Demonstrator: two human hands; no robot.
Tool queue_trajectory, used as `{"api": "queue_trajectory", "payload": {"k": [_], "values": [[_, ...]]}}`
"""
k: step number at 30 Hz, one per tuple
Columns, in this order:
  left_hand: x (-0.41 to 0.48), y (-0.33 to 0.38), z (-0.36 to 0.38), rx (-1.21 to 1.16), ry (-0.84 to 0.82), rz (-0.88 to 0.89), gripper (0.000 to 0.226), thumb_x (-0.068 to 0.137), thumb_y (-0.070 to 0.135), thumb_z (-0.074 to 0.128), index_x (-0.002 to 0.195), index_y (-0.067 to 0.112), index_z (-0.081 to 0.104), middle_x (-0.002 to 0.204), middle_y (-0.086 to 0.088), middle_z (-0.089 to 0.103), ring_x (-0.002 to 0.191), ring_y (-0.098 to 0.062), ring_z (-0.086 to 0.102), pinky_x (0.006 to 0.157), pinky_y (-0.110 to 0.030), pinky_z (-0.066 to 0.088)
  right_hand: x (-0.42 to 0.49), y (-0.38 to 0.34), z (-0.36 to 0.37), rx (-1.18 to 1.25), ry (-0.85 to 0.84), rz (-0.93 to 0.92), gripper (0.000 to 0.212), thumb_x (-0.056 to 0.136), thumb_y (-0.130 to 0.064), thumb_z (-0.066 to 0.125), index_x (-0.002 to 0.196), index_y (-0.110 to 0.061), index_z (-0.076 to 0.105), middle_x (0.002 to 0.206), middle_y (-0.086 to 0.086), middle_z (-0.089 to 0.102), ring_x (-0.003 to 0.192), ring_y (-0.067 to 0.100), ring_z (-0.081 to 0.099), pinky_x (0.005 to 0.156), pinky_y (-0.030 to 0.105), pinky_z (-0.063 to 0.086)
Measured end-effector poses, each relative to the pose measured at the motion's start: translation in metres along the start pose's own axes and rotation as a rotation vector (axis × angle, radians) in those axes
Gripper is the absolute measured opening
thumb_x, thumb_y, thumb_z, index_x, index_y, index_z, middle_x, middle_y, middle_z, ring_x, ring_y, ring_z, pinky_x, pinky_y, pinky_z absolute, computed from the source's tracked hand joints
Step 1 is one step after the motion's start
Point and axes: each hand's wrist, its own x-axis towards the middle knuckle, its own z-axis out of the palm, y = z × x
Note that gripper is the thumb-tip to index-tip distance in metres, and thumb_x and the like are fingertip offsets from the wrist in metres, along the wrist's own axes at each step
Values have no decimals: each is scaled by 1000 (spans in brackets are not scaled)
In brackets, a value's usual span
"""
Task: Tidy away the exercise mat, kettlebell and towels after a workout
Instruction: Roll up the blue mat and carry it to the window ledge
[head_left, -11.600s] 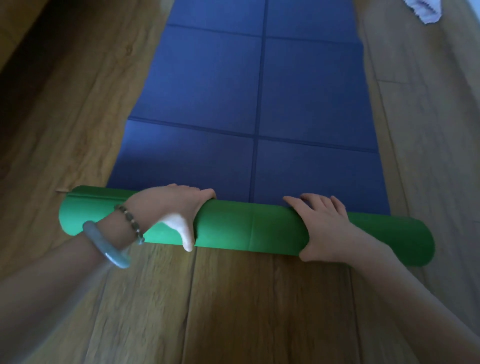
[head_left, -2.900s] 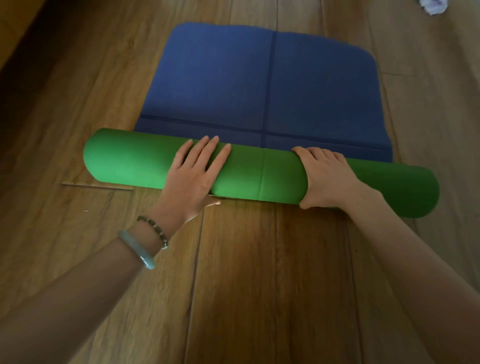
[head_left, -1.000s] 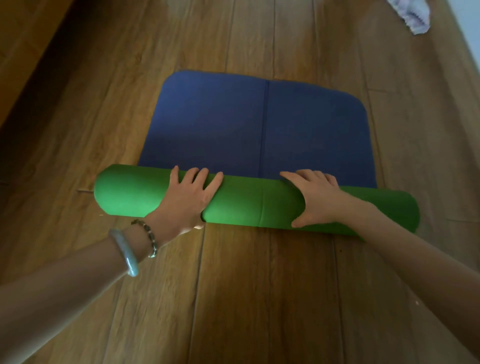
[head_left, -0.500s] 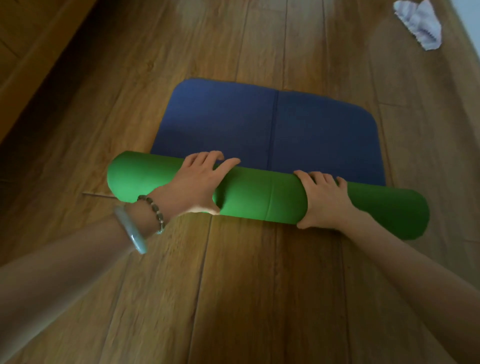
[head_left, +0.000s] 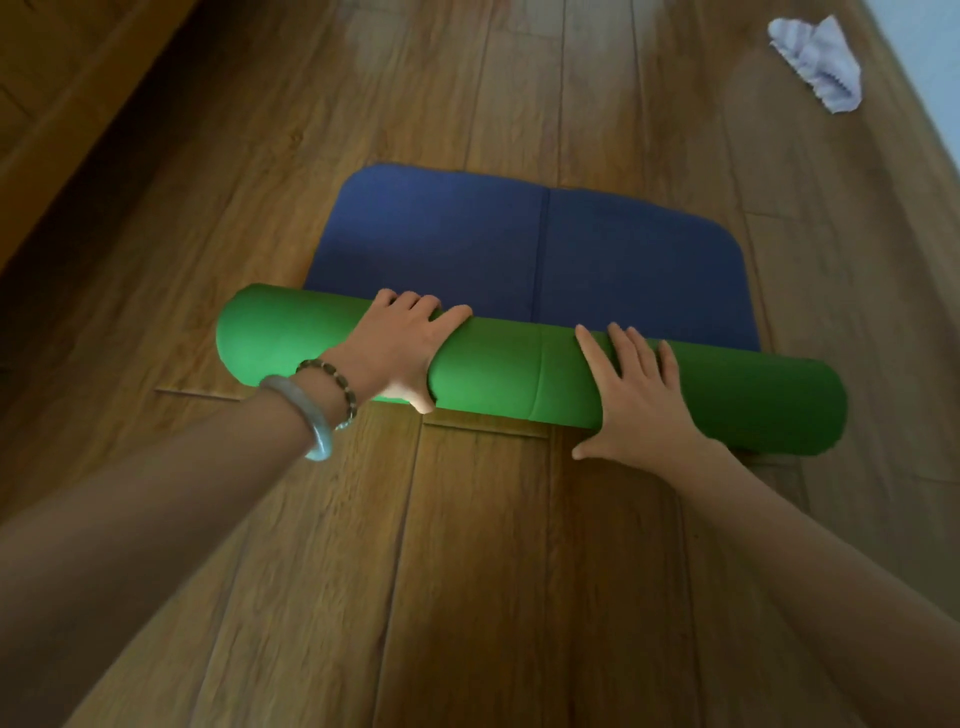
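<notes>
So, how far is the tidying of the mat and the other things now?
Done: most of the mat is rolled into a green roll. In hand: the left hand grips the roll, the right hand presses flat on it. Left: a short blue flat part to roll, and the towel on the floor. No kettlebell is in view.

A thick green roll of exercise mat (head_left: 519, 374) lay crosswise on the wood-plank floor (head_left: 467, 571), barring it. Bare boards ran open nearer and beyond its flat blue tail (head_left: 467, 244). A crumpled white towel (head_left: 815, 62) lay far right, a wooden ledge (head_left: 62, 104) left.
</notes>
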Motion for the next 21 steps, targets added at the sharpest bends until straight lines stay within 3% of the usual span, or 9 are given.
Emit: {"api": "queue_trajectory", "payload": {"k": [7,12,15,18,21], "values": [[-23,13,0,-24,-193,81,115,50,63,76,140,32,12,127,1,45,113,-22,45,99,-39,32,-34,-18,18,-25,21,30,117,66,-56,71,148,-25,-6,152,13,16,141,29,13,114,55,5],[-37,9,5,-187,-355,115,111,46,62,78,136,38,17,119,7,47,107,-16,46,94,-35,33,-49,-22,17,-3,-108,-27,115,61,-58,70,146,-26,-1,147,8,23,136,26,21,113,53,13],[-39,6,4,-243,-281,109,114,46,68,75,140,38,18,130,9,42,116,-15,40,100,-33,28,-36,-16,11,14,-170,-51,117,54,-59,73,144,-28,5,141,5,30,130,26,28,110,54,19],[-55,11,9,-331,-43,68,110,56,79,62,146,28,23,143,4,33,129,-18,31,105,-32,18,-13,-8,-3,59,-298,-54,119,49,-58,77,143,-30,9,135,4,34,126,27,32,106,55,24],[-71,29,22,-136,122,75,126,48,90,48,146,14,28,144,-12,40,132,-30,37,109,-38,20,9,-2,-20,149,-450,-37,120,47,-53,83,142,-32,13,135,1,36,126,25,33,106,53,25]]}}
